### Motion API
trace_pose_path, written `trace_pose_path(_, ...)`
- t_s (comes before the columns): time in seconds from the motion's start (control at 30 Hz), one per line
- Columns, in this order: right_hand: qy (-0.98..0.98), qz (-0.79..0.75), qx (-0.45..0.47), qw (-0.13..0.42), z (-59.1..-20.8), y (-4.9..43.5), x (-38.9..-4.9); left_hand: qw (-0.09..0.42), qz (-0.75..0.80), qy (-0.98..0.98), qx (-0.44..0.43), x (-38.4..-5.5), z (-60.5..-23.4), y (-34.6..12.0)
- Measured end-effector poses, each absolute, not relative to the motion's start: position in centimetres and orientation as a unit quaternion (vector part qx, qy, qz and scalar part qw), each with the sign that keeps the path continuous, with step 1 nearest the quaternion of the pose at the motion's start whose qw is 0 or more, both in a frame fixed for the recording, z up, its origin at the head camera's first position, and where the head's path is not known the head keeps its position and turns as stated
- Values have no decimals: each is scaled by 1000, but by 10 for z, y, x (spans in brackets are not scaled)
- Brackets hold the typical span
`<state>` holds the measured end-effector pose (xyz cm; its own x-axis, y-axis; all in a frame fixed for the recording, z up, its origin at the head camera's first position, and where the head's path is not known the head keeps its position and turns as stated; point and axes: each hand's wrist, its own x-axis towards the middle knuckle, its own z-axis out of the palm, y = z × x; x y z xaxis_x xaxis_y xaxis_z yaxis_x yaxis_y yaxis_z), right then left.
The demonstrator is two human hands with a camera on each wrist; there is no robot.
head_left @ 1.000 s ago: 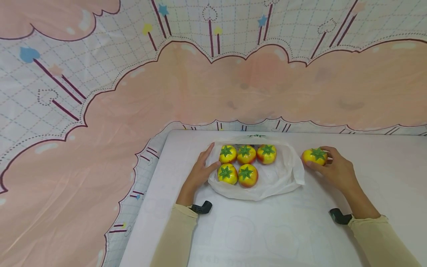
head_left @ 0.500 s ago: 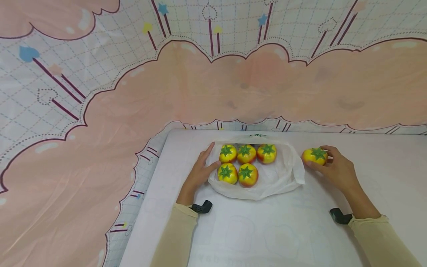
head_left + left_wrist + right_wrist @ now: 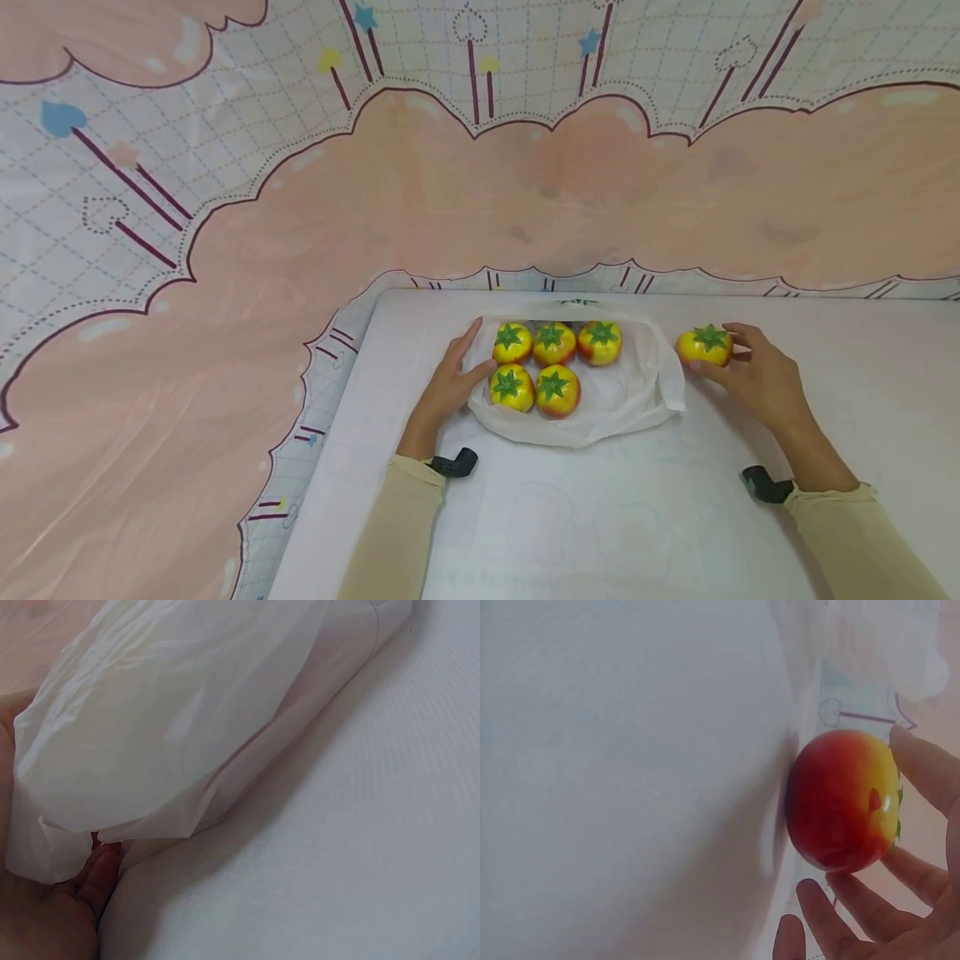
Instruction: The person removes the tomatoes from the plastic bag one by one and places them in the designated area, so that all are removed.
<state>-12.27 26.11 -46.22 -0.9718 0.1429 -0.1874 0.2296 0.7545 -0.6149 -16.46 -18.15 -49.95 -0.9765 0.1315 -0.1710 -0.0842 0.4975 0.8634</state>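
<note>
At the left rim of a white plastic bag (image 3: 630,417) my left hand (image 3: 448,385) holds the edge, thumb over the rim and fingers along the outside. In the left wrist view the pale bag (image 3: 172,727) hides most of those fingers. Several shiny yellow-and-red tomatoes (image 3: 558,400) with green star-shaped tops sit in the bag, three in the back row and two in front. To the right of the bag my right hand (image 3: 765,379) grips another tomato (image 3: 699,348) between thumb and fingers. The right wrist view shows this tomato's red underside (image 3: 836,806) close over the white table.
The bag stands on a white table (image 3: 555,533), near its far edge. Behind hangs a peach-and-white printed cloth (image 3: 450,200). Black wrist devices (image 3: 456,462) sit at both cuffs.
The tomato in my right hand has shifted slightly left and away from me, toward the bag. My left hand and the tomatoes in the bag stay where they were.
</note>
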Motion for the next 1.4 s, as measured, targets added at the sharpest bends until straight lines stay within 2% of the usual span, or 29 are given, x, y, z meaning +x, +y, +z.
trace_pose_path(0.43,934,-332,114,59,-452,260,-122,107,503,858,11,-164,-498,-180)
trace_pose_path(1.4,933,-349,81,-26,-421,223,-109,107,513,852,14,-165,-501,-182)
